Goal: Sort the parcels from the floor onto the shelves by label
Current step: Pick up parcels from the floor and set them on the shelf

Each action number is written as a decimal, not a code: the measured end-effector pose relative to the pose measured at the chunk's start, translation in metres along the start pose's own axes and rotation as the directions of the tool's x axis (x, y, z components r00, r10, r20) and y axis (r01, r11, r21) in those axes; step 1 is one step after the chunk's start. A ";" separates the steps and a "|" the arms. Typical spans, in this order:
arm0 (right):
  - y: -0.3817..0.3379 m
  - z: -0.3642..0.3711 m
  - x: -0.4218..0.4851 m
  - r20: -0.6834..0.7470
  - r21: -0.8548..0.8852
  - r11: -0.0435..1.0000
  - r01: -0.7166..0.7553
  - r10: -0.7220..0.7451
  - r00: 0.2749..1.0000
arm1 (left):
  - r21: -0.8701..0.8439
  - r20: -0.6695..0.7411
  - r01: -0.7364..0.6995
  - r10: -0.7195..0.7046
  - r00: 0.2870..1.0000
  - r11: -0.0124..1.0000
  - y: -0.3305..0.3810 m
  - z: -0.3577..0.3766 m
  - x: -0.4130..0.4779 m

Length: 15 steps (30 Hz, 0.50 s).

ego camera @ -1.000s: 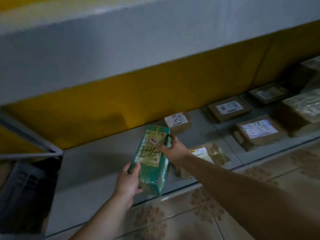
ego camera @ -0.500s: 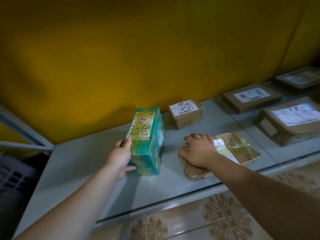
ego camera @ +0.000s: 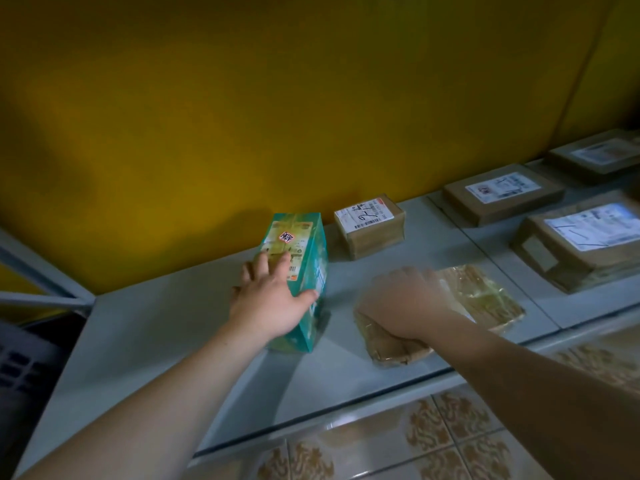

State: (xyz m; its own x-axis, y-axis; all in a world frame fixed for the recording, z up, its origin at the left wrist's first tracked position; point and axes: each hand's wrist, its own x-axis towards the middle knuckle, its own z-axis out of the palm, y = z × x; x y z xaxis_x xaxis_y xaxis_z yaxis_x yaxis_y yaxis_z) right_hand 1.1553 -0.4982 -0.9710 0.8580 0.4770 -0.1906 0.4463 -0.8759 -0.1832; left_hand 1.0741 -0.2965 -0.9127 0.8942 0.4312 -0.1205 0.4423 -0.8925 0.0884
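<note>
You're pressing your left hand (ego camera: 273, 299), fingers straight, on the green box (ego camera: 317, 265) on the shelf (ego camera: 156, 341), while your right hand (ego camera: 401, 303) is resting on the packet (ego camera: 485, 299), grip too blurred to tell.

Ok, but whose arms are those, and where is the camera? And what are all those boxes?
There is no machine here, just a person sorting parcels. The picture comes from a camera worn on their head, so you look down along their own arms. Their left hand rests with spread fingers on top of a green box that sits on the grey shelf. Their right hand is on a flat parcel wrapped in clear plastic; it is blurred, so I cannot tell if it grips. Behind sits a small brown box with a white label, and more brown labelled parcels lie to the right. Below is the tiled floor.
</note>
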 end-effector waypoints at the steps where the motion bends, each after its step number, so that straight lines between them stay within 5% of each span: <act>1: 0.003 -0.001 0.000 -0.005 -0.010 1.000 -0.025 0.025 1.000 | -0.009 0.000 -0.017 0.017 1.000 1.000 -0.004 -0.001 0.005; 10: 0.007 0.001 0.001 -0.015 -0.034 0.996 -0.081 0.081 0.997 | -0.019 0.115 -0.107 0.108 0.987 0.994 -0.031 -0.023 0.044; 15: 0.007 0.002 0.002 -0.023 -0.038 0.995 -0.087 0.086 0.996 | 0.080 0.127 -0.023 0.013 0.992 0.996 -0.036 -0.022 0.060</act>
State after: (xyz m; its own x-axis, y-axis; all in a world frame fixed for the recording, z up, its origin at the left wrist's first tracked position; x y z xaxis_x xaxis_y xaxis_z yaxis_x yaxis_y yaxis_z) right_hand 1.1599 -0.5028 -0.9746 0.8989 0.3980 -0.1832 0.3793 -0.9162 -0.1292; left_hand 1.1135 -0.2352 -0.9009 0.8839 0.3993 -0.2435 0.4143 -0.9101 0.0114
